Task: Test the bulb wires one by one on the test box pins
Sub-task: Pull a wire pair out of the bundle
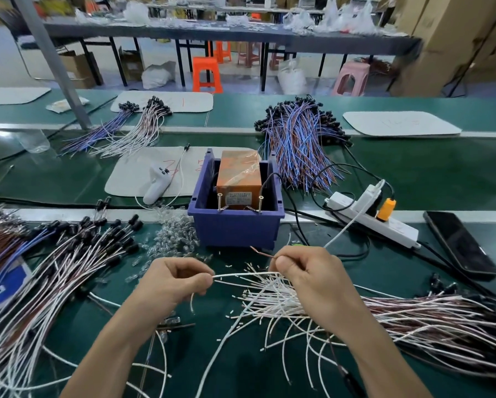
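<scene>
Power strip [399,228], phone [460,245], orange stool [206,74]

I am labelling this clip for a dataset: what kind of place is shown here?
Probably a small electronics assembly workshop: heaps of bulb wires lie on a long green bench, a test box sits in a blue bin, and plastic stools stand by another table behind.

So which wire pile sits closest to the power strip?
The blue and brown bundle, behind and right of the purple bin; its loose ends nearly reach the power strip. The other piles lie on the near table or far left.
</scene>
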The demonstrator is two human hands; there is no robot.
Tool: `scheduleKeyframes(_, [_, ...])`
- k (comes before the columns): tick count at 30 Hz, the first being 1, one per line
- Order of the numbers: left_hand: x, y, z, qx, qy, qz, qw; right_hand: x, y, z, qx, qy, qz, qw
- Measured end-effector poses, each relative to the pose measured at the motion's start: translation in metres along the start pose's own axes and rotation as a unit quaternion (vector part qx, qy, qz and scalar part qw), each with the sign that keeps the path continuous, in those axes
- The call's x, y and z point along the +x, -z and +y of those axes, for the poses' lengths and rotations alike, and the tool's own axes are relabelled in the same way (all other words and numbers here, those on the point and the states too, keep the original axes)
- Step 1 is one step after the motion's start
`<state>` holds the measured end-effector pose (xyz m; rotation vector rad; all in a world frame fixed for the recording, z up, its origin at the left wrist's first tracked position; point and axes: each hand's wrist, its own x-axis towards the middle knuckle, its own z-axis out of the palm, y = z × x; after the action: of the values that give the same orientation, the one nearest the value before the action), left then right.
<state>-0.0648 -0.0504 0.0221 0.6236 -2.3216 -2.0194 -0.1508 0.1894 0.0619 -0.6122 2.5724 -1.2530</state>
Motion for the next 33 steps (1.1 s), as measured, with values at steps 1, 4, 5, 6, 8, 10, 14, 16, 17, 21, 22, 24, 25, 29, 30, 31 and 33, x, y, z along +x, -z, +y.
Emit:
scheduleKeyframes(1, [0.000, 0.003, -0.003, 0.001, 0.006, -0.008, 1.000, 0.000, 0.000, 0.001, -0.001, -0.007, 0.008, 1.000])
scheduleKeyframes(4, [-0.004, 0.012, -0.009, 0.010, 0.014, -0.042, 0.999, 0.001, -0.001, 0.005, 0.001, -0.027, 0.039, 0.999])
scheduleKeyframes(5, [-0.005, 0.015, -0.010, 0.019, 0.017, -0.053, 0.998, 0.001, -0.001, 0.006, 0.000, -0.031, 0.045, 0.998])
scheduleKeyframes(6, [-0.006, 0.018, -0.011, 0.026, 0.023, -0.057, 0.998, 0.000, -0.001, 0.007, -0.006, -0.033, 0.046, 0.998])
scheduleKeyframes(8, [-0.008, 0.024, -0.012, 0.044, 0.033, -0.056, 0.997, 0.000, -0.002, 0.008, -0.024, -0.033, 0.039, 0.998])
scheduleKeyframes(10, [-0.010, 0.031, -0.012, 0.090, 0.041, -0.052, 0.994, -0.001, -0.004, 0.010, -0.038, -0.035, 0.043, 0.998])
scheduleKeyframes(14, [-0.014, 0.049, -0.010, 0.202, 0.034, -0.029, 0.978, -0.001, 0.003, 0.015, -0.037, -0.068, 0.077, 0.994])
scheduleKeyframes(16, [-0.015, 0.048, -0.005, 0.155, 0.010, 0.021, 0.988, -0.001, 0.008, 0.015, -0.032, -0.072, 0.065, 0.995])
scheduleKeyframes(17, [-0.016, 0.042, 0.000, 0.126, -0.010, 0.037, 0.991, -0.001, 0.008, 0.013, -0.030, -0.071, 0.061, 0.995])
scheduleKeyframes(21, [-0.019, -0.006, 0.018, 0.018, -0.060, -0.081, 0.995, 0.000, -0.007, 0.002, -0.026, -0.038, 0.089, 0.995])
scheduleKeyframes(22, [-0.018, -0.017, 0.019, 0.010, -0.058, -0.122, 0.991, 0.000, -0.011, -0.001, -0.027, -0.030, 0.101, 0.994])
scheduleKeyframes(24, [-0.014, -0.032, 0.019, 0.001, -0.054, -0.141, 0.989, 0.000, -0.015, -0.004, -0.029, -0.020, 0.123, 0.992])
scheduleKeyframes(25, [-0.012, -0.034, 0.017, -0.002, -0.050, -0.133, 0.990, 0.000, -0.014, -0.003, -0.029, -0.016, 0.131, 0.991])
scheduleKeyframes(29, [-0.006, -0.032, 0.007, 0.073, -0.058, -0.142, 0.985, -0.001, -0.007, 0.002, 0.005, -0.020, 0.137, 0.990])
scheduleKeyframes(30, [-0.005, -0.036, 0.005, 0.085, -0.064, -0.148, 0.983, -0.001, -0.006, 0.002, 0.011, -0.020, 0.131, 0.991])
scheduleKeyframes(31, [-0.006, -0.042, 0.004, 0.081, -0.067, -0.145, 0.984, 0.000, -0.007, 0.002, 0.013, -0.017, 0.124, 0.992])
scheduleKeyframes(33, [-0.006, -0.052, -0.001, 0.058, -0.075, -0.124, 0.988, -0.001, -0.009, 0.003, 0.018, -0.011, 0.117, 0.993])
